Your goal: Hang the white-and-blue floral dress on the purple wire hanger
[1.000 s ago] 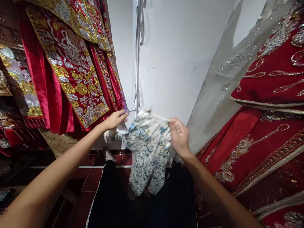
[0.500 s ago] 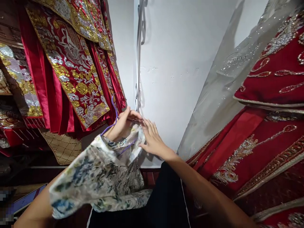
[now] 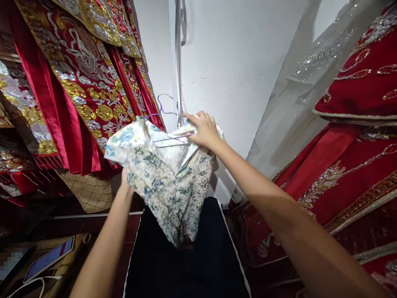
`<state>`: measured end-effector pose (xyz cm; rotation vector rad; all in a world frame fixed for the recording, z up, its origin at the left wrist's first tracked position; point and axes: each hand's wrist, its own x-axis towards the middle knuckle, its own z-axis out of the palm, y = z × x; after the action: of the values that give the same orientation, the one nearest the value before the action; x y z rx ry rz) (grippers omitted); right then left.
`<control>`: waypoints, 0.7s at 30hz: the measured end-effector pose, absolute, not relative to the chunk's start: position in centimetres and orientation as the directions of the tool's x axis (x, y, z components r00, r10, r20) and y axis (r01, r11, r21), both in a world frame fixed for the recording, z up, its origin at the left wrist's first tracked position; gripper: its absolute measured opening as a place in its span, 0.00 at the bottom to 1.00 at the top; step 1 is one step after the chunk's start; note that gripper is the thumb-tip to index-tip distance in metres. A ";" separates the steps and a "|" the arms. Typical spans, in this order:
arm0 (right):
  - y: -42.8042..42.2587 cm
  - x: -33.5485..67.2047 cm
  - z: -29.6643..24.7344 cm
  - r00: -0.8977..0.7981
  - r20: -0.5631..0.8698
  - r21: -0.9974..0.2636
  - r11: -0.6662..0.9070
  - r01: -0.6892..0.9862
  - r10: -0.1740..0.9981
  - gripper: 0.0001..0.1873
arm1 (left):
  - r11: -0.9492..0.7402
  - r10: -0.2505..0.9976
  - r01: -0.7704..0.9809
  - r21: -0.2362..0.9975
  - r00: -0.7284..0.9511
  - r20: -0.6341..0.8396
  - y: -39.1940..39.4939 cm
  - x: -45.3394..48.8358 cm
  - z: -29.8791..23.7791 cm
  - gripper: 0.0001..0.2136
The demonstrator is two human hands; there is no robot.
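Note:
A short-sleeved floral shirt [image 3: 161,178], white with blue, grey and yellow print, hangs on a thin purple hanger [image 3: 161,108] before me. The hanger's hook points up, and its bar crosses the open neckline. My right hand [image 3: 203,131] is closed at the right shoulder, gripping the hanger and the collar cloth beside it. Under the sleeve on the left, my left hand [image 3: 125,179] goes behind the shirt; its fingers are hidden by the cloth, so I cannot see whether they hold anything.
Red costumes with gold and silver embroidery [image 3: 83,78] hang at left; beaded red garments [image 3: 350,99] and a sheer pale veil [image 3: 291,95] hang at right. A metal rail [image 3: 178,54] runs up the white wall [image 3: 229,54]. At lower left lie a phone [image 3: 49,258] and white cable [image 3: 43,281].
The shirt has been raised and turned to face me, both shoulders now on the hanger. My left hand has left the neckline and moved down behind the sleeve; my right hand has moved up.

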<state>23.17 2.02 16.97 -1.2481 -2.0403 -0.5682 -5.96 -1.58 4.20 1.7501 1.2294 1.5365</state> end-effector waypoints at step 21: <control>-4.9 18.3 3.3 -0.116 0.593 -0.805 0.591 -0.058 0.797 0.24 | 0.110 0.948 -0.450 0.886 -0.220 -0.229 -8.5 4.8 -8.7 0.22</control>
<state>18.28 -4.90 3.26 -0.6506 -1.5228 0.8209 4.81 -8.45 -8.70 0.6080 1.1306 1.4441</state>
